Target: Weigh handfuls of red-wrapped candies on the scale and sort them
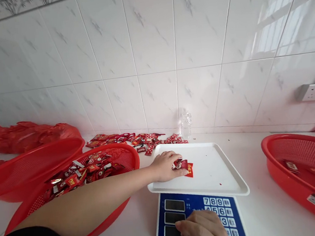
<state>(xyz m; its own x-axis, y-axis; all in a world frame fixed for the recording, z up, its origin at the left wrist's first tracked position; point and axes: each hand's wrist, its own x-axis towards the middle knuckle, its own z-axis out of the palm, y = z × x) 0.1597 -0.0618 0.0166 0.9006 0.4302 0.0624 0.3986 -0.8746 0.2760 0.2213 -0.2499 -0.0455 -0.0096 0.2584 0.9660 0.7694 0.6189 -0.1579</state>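
My left hand (164, 166) is over the left part of a white scale tray (209, 169), its fingers closed round some small red packets (184, 166). One bright red packet with yellow lettering sticks out beside the thumb. My right hand (205, 228) is curled above the blue keypad panel of the scale (194, 204), covering some of its keys. Whether it holds anything is hidden. Left of the scale, a red basket (131, 155) holds many red and brown packets (81, 174), and my left forearm passes over it.
Loose red packets (145, 140) lie along the tiled wall near a clear plastic bottle (186, 124). Another red basket (283, 172) with some packets stands at the right. Red plastic bags (25, 135) and a red basin (38, 165) are at the left.
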